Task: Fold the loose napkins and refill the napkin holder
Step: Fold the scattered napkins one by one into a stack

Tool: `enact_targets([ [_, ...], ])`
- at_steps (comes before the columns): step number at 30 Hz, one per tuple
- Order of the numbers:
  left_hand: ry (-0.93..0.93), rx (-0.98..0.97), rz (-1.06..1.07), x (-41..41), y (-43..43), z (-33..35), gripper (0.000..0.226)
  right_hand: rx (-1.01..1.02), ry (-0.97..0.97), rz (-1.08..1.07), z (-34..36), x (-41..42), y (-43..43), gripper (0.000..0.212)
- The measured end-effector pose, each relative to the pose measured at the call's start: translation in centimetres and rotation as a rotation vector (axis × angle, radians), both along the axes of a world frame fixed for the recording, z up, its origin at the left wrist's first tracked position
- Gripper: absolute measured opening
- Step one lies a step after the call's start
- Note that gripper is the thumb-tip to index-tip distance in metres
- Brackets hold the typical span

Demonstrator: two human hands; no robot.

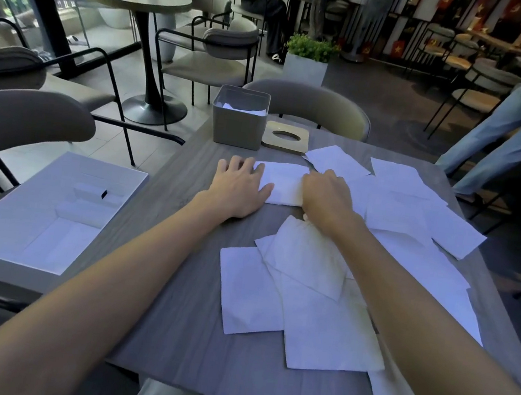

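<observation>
Napkin (282,180) work sat between both hands at the middle of the worktop (176,285): a single white sheet lay flat there. The left hand (241,185) rested open, palm down with its fingers spread, its fingertips and thumb touching the sheet's left edge. The right hand (328,194) lay knuckles up on the sheet's right part; its fingers were tucked out of sight under the back of the hand, so I could not tell whether it gripped the paper or only pressed on it. Just right of that hand and trailing toward the near edge, loose napkins (305,301) lay unfolded and overlapping, some reaching the right edge of the worktop. At the far side stood the grey napkin holder (238,125), upright and uncovered, with white paper (247,109) showing inside. Its wooden lid (286,137), with a round hole, lay flat just beside it on the right. An open white box (37,212) sat off the left edge. A chair (313,103) faced the far side, and a person in jeans (507,129) stood far right.
</observation>
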State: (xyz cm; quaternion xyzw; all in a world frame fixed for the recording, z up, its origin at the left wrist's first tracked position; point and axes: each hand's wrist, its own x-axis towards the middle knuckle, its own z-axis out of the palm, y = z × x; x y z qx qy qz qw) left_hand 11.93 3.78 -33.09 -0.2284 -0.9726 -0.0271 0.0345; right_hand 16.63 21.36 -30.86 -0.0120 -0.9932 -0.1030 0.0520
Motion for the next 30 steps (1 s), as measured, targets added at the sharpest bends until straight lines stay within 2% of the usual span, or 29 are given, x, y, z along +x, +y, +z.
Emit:
enact_targets([
  [2, 0.017, -0.033, 0.013, 0.4, 0.1, 0.5, 0.058, -0.015, -0.005, -0.003, 0.5, 0.2, 0.0, 0.03],
  [4, 0.079, -0.052, -0.065, 0.7, 0.9, 0.9, 0.051, -0.076, 0.037, 0.061, 0.7, -0.1, -0.5, 0.033],
  [8, 0.055, 0.038, -0.215, 0.7, 2.3, 0.6, 0.041, -0.272, 0.005, 0.198, 0.4, -0.6, -2.0, 0.032],
  [11, 0.002, 0.047, -0.18, 1.0, 2.0, -0.2, 0.051, -0.275, -0.082, 0.179, -0.1, -0.5, -1.8, 0.03],
  [16, -0.073, -0.017, -0.143, 0.6, -0.2, 0.4, 0.07, -0.262, -0.091, 0.077, 0.0, -0.1, -1.5, 0.037],
  [20, -0.082, 0.019, -0.142, 0.5, -1.9, 0.6, 0.071, -0.276, -0.101, 0.024, 0.6, 0.8, -1.0, 0.02],
  [22, -0.066, 0.055, -0.152, 0.4, -2.3, 0.7, 0.067, -0.323, -0.103, -0.007, 1.1, 1.4, -0.5, 0.005],
  [25, -0.07, 0.142, -0.168, 0.7, -2.5, 1.1, 0.059, -0.508, 0.006, 0.018, 1.5, 2.3, 0.3, 0.025],
  [26, -0.064, 0.192, -0.176, 1.0, -2.5, 1.3, 0.057, -0.56, 0.048, 0.047, 1.7, 2.8, 0.4, 0.025],
  [28, -0.036, 0.316, -0.202, 2.1, -2.1, 1.6, 0.053, -0.596, 0.099, 0.098, 2.1, 3.7, 0.6, 0.021],
  [30, -0.045, 0.441, -0.235, 3.3, -1.4, 1.9, 0.044, -0.569, 0.078, 0.094, 2.7, 4.6, 0.9, 0.026],
])
